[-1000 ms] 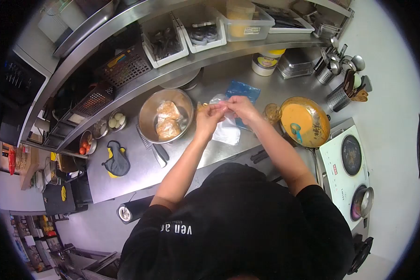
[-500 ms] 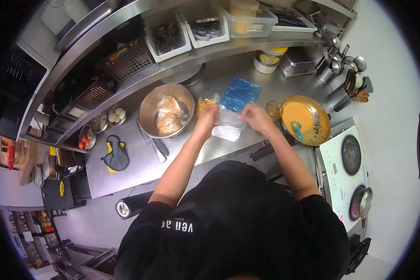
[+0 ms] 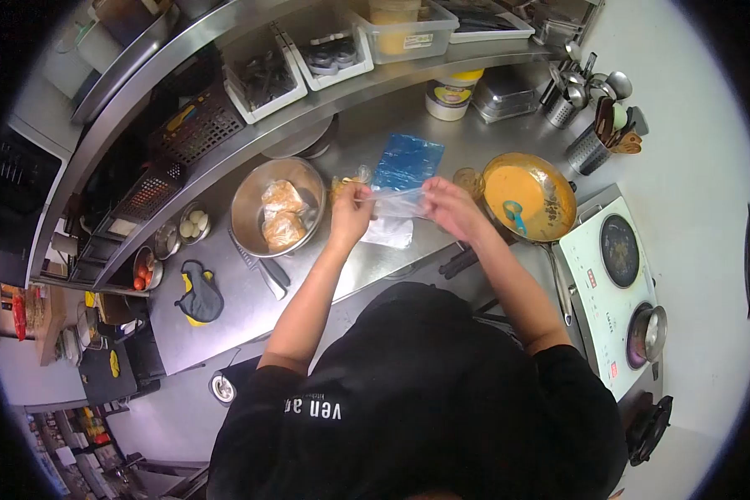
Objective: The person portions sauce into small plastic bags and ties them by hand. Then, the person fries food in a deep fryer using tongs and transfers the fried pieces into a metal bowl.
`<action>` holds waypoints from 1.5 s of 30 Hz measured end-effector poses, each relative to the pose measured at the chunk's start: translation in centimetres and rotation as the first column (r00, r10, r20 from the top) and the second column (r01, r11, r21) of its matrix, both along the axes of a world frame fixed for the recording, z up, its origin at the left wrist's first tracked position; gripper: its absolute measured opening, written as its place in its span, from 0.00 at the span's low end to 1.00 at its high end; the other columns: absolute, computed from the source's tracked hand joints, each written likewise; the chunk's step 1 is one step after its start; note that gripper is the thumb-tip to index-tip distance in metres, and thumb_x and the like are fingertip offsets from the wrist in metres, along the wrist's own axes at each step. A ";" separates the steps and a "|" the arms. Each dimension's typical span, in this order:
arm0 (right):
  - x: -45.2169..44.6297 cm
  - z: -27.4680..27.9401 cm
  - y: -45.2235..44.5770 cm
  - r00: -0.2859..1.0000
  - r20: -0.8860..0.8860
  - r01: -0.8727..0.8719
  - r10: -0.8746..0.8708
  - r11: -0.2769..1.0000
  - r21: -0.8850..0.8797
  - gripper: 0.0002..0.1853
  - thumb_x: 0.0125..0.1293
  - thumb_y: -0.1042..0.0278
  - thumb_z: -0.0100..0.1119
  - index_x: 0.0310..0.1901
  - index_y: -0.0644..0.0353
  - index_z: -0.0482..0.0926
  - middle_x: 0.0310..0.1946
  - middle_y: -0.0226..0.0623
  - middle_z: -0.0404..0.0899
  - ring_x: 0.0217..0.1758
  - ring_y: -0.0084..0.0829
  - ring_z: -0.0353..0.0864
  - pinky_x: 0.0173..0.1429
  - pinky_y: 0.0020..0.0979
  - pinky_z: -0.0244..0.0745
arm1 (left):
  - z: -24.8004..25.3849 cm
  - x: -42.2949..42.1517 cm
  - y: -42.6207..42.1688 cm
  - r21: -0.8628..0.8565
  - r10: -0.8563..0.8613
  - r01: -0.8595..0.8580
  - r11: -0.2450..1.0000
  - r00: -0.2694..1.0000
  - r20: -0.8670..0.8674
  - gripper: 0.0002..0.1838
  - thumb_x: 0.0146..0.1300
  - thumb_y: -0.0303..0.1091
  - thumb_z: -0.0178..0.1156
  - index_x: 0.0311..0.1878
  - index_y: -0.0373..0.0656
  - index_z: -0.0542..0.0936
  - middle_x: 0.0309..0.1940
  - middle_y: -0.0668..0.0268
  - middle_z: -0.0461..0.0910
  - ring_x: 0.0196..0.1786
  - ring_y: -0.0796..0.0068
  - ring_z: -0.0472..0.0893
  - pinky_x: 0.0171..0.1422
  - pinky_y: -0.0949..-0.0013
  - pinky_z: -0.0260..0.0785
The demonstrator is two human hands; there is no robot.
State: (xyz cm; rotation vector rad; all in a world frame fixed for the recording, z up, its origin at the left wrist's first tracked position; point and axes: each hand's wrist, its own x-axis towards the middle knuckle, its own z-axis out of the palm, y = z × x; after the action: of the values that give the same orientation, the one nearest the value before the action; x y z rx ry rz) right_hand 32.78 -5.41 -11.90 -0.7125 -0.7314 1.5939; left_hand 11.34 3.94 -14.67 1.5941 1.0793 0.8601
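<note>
A clear plastic bag [image 3: 396, 200] is stretched between my two hands above the steel counter. My left hand [image 3: 352, 208] pinches one side of it, and my right hand [image 3: 452, 204] grips the other. Below the bag lies a stack of white plastic bags or sheets [image 3: 389, 232]. Just beyond is a blue plastic packet [image 3: 408, 162]. A small clear bag with yellowish contents [image 3: 342, 184] sits behind my left hand. To the left stands a steel bowl [image 3: 243, 193] holding wrapped orange-brown portions [image 3: 283, 230].
On the right, a pan of orange sauce [image 3: 508, 185] with a teal utensil [image 3: 515, 217] stands near an induction cooker [image 3: 587, 279]. A knife [image 3: 268, 275] and an oven mitt [image 3: 200, 293] lie left. Utensil holders [image 3: 590, 154] stand at the back right. A shelf edge [image 3: 350, 93] overhangs the counter.
My hands have drawn the clear bag wider and more taut between them. The whole view has shifted slightly, so the counter items appear further left.
</note>
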 end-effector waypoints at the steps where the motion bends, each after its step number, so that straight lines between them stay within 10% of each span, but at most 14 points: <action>1: -0.2 -0.1 -0.8 0.976 0.215 0.026 -0.016 0.999 -0.045 0.09 0.65 0.66 0.61 0.43 0.60 0.78 0.37 0.31 0.80 0.39 0.22 0.78 0.48 0.26 0.73 | 0.3 0.7 -0.3 -0.211 0.069 -0.016 0.977 0.967 0.245 0.11 0.59 0.20 0.58 0.44 0.40 0.73 0.34 0.64 0.78 0.36 0.76 0.79 0.39 0.72 0.75; 3: 0.3 -0.7 -1.0 0.907 0.420 0.061 -0.022 0.995 -0.080 0.09 0.65 0.66 0.61 0.44 0.60 0.77 0.38 0.31 0.80 0.39 0.22 0.78 0.48 0.27 0.74 | 0.9 1.6 -0.2 -0.409 0.153 0.004 0.913 0.924 0.352 0.14 0.60 0.18 0.54 0.49 0.41 0.71 0.34 0.65 0.78 0.36 0.74 0.79 0.43 0.68 0.78; 5: 1.1 -3.1 -1.1 0.422 0.902 -0.028 0.092 0.996 -0.089 0.12 0.65 0.65 0.62 0.47 0.60 0.76 0.40 0.32 0.79 0.41 0.24 0.78 0.50 0.30 0.75 | 0.4 2.6 -1.2 -0.519 0.152 0.228 0.824 0.793 0.590 0.18 0.61 0.17 0.52 0.54 0.42 0.68 0.34 0.65 0.77 0.36 0.75 0.79 0.45 0.67 0.78; 6: 1.7 -3.5 -1.2 0.426 0.901 -0.016 0.086 0.996 -0.088 0.12 0.65 0.65 0.62 0.47 0.60 0.76 0.40 0.32 0.79 0.41 0.24 0.78 0.50 0.30 0.75 | 0.6 2.7 -1.5 -0.519 0.142 0.237 0.821 0.797 0.587 0.18 0.61 0.17 0.52 0.54 0.42 0.68 0.34 0.65 0.77 0.36 0.75 0.79 0.45 0.67 0.78; 8: 2.9 -4.3 -1.5 0.873 0.466 0.240 -0.140 0.958 -0.161 0.13 0.67 0.65 0.60 0.48 0.61 0.74 0.39 0.35 0.79 0.42 0.28 0.79 0.51 0.35 0.76 | 0.8 2.7 -2.1 -0.424 -0.056 0.313 0.850 0.854 0.517 0.22 0.60 0.18 0.54 0.57 0.41 0.66 0.32 0.67 0.75 0.33 0.77 0.77 0.42 0.70 0.75; 10: 3.3 -4.2 -1.8 0.969 0.201 0.182 -0.146 0.967 -0.177 0.12 0.67 0.66 0.58 0.47 0.63 0.75 0.39 0.36 0.79 0.42 0.29 0.80 0.51 0.36 0.76 | -0.1 3.1 -2.5 -0.149 -0.330 0.368 0.918 0.915 0.231 0.23 0.58 0.20 0.58 0.58 0.40 0.66 0.30 0.70 0.73 0.30 0.80 0.74 0.36 0.74 0.71; 12: 3.4 -3.7 -2.0 0.979 -0.193 0.044 -0.062 0.994 -0.095 0.08 0.69 0.69 0.53 0.46 0.60 0.74 0.44 0.35 0.79 0.49 0.32 0.79 0.58 0.38 0.74 | -0.9 4.4 -2.7 -0.097 -0.256 0.272 0.957 0.954 0.154 0.22 0.59 0.20 0.57 0.57 0.39 0.66 0.31 0.70 0.73 0.30 0.81 0.73 0.34 0.75 0.69; 16: 4.7 -1.9 -2.7 0.985 -0.142 0.078 -0.099 0.987 -0.144 0.11 0.67 0.71 0.56 0.50 0.60 0.72 0.44 0.34 0.78 0.49 0.30 0.78 0.57 0.35 0.74 | -1.1 8.0 -1.4 -0.334 -0.005 0.111 0.936 0.953 0.302 0.14 0.64 0.25 0.56 0.52 0.41 0.70 0.33 0.68 0.74 0.29 0.82 0.73 0.31 0.75 0.68; 18: 7.5 -2.3 -2.6 0.939 0.302 0.188 -0.164 0.981 -0.053 0.17 0.64 0.75 0.58 0.54 0.60 0.69 0.43 0.35 0.78 0.46 0.28 0.78 0.52 0.34 0.75 | 0.3 9.8 -1.2 -0.555 0.115 0.164 0.816 0.894 0.433 0.10 0.66 0.29 0.54 0.50 0.46 0.72 0.34 0.69 0.75 0.32 0.80 0.74 0.35 0.71 0.71; 26: 14.8 0.8 -0.7 0.946 0.165 0.290 -0.279 0.956 -0.048 0.15 0.62 0.77 0.56 0.50 0.57 0.69 0.41 0.33 0.76 0.45 0.27 0.77 0.52 0.32 0.74 | 1.2 17.5 0.0 -0.286 -0.113 0.280 0.916 0.867 0.486 0.08 0.65 0.24 0.54 0.45 0.47 0.74 0.26 0.73 0.71 0.26 0.84 0.69 0.28 0.76 0.64; 40: 16.6 -5.1 1.9 0.959 0.129 0.270 -0.251 0.949 -0.162 0.08 0.61 0.76 0.52 0.43 0.60 0.71 0.37 0.34 0.74 0.42 0.28 0.77 0.51 0.32 0.74 | -2.9 19.4 2.2 -0.526 -0.032 0.170 0.833 0.965 0.261 0.09 0.67 0.30 0.56 0.49 0.47 0.72 0.35 0.68 0.76 0.33 0.77 0.76 0.34 0.69 0.73; 45: 15.8 -4.7 0.0 0.801 0.546 0.401 -0.246 0.897 -0.185 0.08 0.65 0.74 0.53 0.44 0.63 0.78 0.37 0.34 0.79 0.40 0.26 0.79 0.40 0.28 0.78 | -3.7 19.6 2.3 -0.446 -0.146 0.213 0.869 0.973 0.179 0.11 0.65 0.32 0.58 0.50 0.47 0.73 0.36 0.67 0.79 0.35 0.77 0.78 0.38 0.70 0.73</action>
State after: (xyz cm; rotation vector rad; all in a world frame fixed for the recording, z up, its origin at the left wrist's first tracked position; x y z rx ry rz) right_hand 48.58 -5.46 -16.60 -1.4434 -0.7012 1.2017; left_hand 30.92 6.24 -18.34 1.1889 0.9322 0.5262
